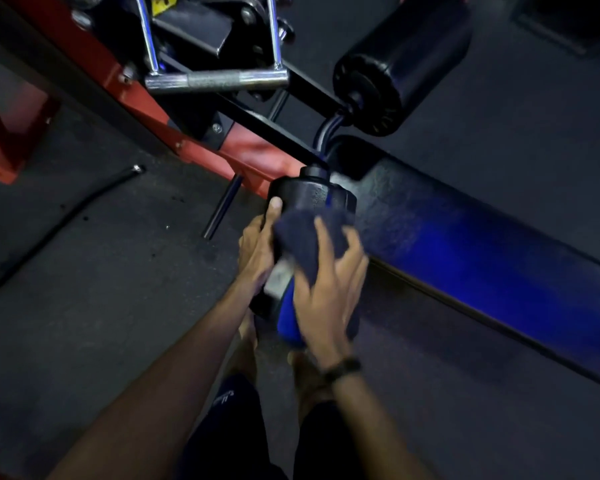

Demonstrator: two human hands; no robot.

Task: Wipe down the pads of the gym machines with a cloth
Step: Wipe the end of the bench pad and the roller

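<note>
Hands are both on the near roller pad (pixel 309 195): left hand (pixel 257 244) wraps its end, right hand (pixel 329 292) grips a dark cloth (pixel 309 237) against it. Shorts print is too blurry to read.

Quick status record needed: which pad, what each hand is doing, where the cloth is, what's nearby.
pad being wiped: near roller pad
left hand: grips the pad's left side
right hand: presses the cloth onto the pad
cloth: dark blue, bunched on top of the pad
other pads: far roller pad; bench pad to the right
nearby: chrome handle
</note>
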